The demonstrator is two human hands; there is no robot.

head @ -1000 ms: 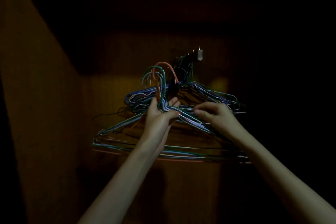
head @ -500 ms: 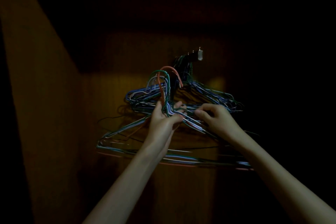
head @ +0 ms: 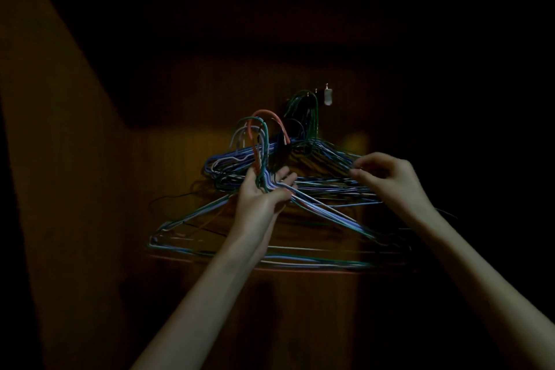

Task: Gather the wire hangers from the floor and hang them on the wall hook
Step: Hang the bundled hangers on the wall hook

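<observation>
The left hand (head: 264,192) is gripping a bunch of hangers (head: 300,210) by their necks, hook ends pointing up. The wall hook (head: 327,96) is sitting up and to the right, farther off, already carrying hangers. The right hand (head: 387,177) is hovering nearer it, fingers loosely curled at those hanging wires; whether it is pinching any, I cannot tell.

dim wooden wall (head: 90,189), dark shadows

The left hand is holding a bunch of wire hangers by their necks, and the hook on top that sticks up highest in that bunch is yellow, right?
Not yellow. In the head view the left hand holds the bunch of wire hangers by the necks, but its tallest hook is orange-red.
</observation>
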